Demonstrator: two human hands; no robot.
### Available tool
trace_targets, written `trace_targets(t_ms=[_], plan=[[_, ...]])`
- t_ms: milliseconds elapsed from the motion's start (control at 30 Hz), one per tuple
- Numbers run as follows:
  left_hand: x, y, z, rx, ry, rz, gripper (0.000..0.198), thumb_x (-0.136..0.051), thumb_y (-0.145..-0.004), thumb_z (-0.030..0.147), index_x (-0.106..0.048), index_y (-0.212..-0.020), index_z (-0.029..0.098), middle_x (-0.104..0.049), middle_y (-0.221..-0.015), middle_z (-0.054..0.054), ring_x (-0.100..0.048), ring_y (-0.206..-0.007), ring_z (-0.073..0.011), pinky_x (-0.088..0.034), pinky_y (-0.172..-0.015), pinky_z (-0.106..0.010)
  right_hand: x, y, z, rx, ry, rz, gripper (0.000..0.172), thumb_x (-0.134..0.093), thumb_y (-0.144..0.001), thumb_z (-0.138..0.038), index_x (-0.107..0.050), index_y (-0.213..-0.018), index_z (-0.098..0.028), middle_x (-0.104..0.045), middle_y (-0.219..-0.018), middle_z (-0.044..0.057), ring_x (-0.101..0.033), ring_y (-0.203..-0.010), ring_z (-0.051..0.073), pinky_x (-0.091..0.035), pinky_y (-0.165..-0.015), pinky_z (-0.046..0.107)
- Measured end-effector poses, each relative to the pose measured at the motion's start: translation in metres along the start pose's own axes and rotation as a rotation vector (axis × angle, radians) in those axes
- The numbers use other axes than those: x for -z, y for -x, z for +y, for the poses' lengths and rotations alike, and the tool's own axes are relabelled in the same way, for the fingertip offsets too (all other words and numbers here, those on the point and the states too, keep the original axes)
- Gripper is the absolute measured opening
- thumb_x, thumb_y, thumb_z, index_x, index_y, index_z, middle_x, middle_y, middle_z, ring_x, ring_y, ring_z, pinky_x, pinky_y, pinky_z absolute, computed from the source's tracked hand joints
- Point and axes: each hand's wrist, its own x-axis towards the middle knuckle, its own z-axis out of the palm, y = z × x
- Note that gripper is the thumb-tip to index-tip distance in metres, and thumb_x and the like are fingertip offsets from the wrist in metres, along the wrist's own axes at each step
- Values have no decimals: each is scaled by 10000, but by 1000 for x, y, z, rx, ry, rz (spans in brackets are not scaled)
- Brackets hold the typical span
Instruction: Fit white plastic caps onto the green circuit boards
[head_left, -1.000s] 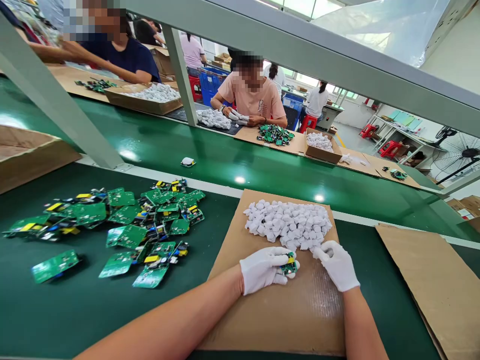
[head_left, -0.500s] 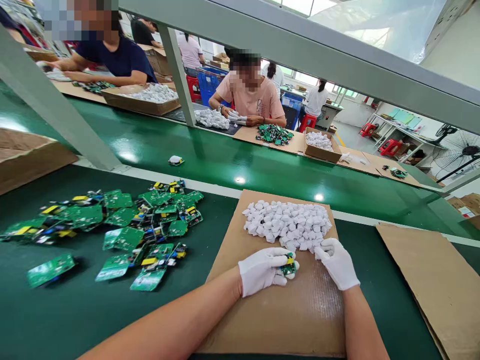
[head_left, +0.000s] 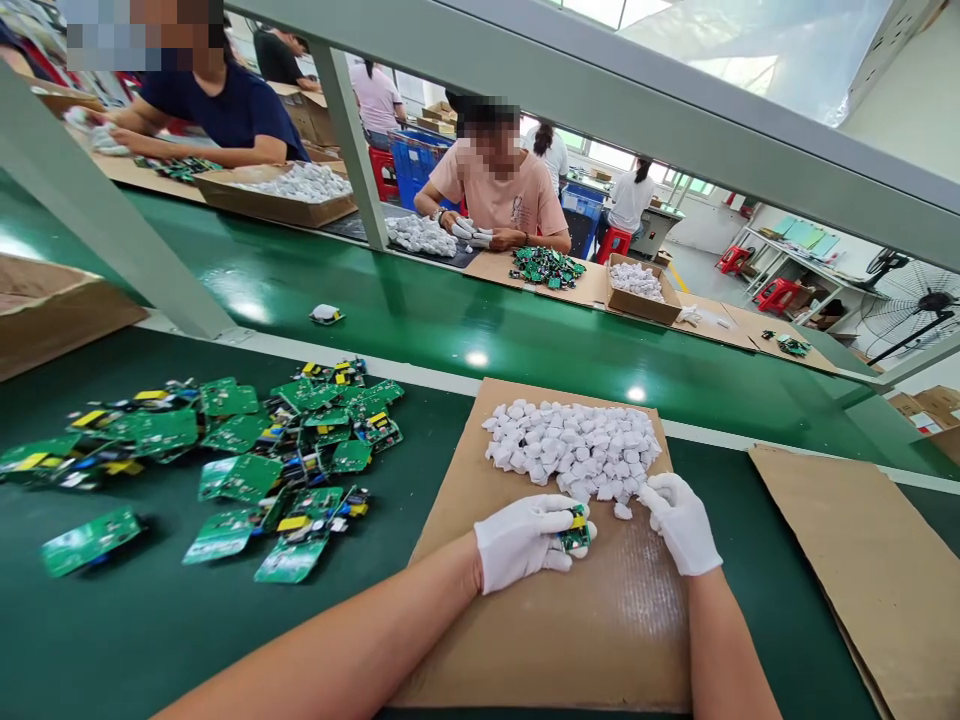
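Note:
My left hand (head_left: 529,543), in a white glove, grips a small green circuit board (head_left: 576,530) with a yellow part on it, above a cardboard sheet (head_left: 540,640). My right hand (head_left: 681,522), gloved too, is at the right edge of a pile of small white pieces (head_left: 574,445). Its fingertips are pinched together, and whether a piece is between them is hidden. One loose white piece (head_left: 622,511) lies on the cardboard just in front of the pile, left of the right fingertips.
Many circuit boards (head_left: 236,478) lie heaped on the left. A cardboard box (head_left: 60,310) stands far left, and another cardboard sheet (head_left: 862,560) lies right. Beyond runs a green conveyor belt (head_left: 420,315) carrying one white-topped piece (head_left: 326,314). A grey frame beam (head_left: 600,110) crosses overhead; co-workers sit opposite.
My right hand has shifted slightly right from the pile's edge, and one white piece now lies apart there. The white-topped piece on the belt has moved left. My left hand keeps its grip.

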Motion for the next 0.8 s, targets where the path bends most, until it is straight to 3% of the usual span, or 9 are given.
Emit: trace_targets(t_ms=[200, 333, 467, 533, 667, 800], plan=[[-1, 0, 0, -3, -8, 6, 263, -668, -717, 270, -566, -927, 149, -621, -969, -99, -618, -737, -135, -457, -607, -221, -2, -1, 5, 47, 164, 88, 366, -674, -623, -421, -582, -894, -193, -662, -723, 24, -609, -612, 181, -462, -579, 291], [0, 0, 0, -1, 5, -5, 261, -665, -719, 268, -562, -926, 148, -618, -962, -96, -616, -734, -131, -458, -602, -214, 3, -5, 3, 78, 272, 167, 333, -628, -663, -450, -608, -870, -191, -671, -786, 56, -614, -682, 210, -462, -659, 334], [0, -1, 0, 2, 5, -22, 255, -661, -722, 267, -555, -918, 143, -615, -968, -101, -616, -735, -130, -459, -609, -215, 2, -13, -7, 159, 344, 185, 395, -603, -684, -425, -629, -1007, -199, -638, -1042, 94, -558, -968, 263, -415, -821, 365], [1, -1, 0, 9, 13, -20, 273, -655, -727, 272, -540, -942, 150, -619, -953, -103, -621, -731, -137, -459, -607, -219, -3, -17, -12, 196, 374, 162, 401, -619, -665, -405, -647, -1016, -214, -638, -1041, 87, -519, -1021, 284, -379, -863, 381], [2, -1, 0, 0, 37, -13, 378, -633, -740, 286, -481, -1070, 181, -623, -904, -92, -628, -680, -142, -451, -570, -221, -7, -19, -11, 197, 342, 65, 348, -618, -661, -359, -657, -983, -232, -647, -861, 44, -577, -783, 223, -423, -739, 342], [2, 0, 3, 8, 44, -30, 407, -617, -736, 344, -476, -1087, 195, -613, -863, -61, -632, -644, -146, -438, -522, -208, 2, -10, 0, 137, 242, 24, 218, -637, -637, -312, -627, -825, -204, -608, -701, -4, -545, -583, 157, -428, -603, 292]])
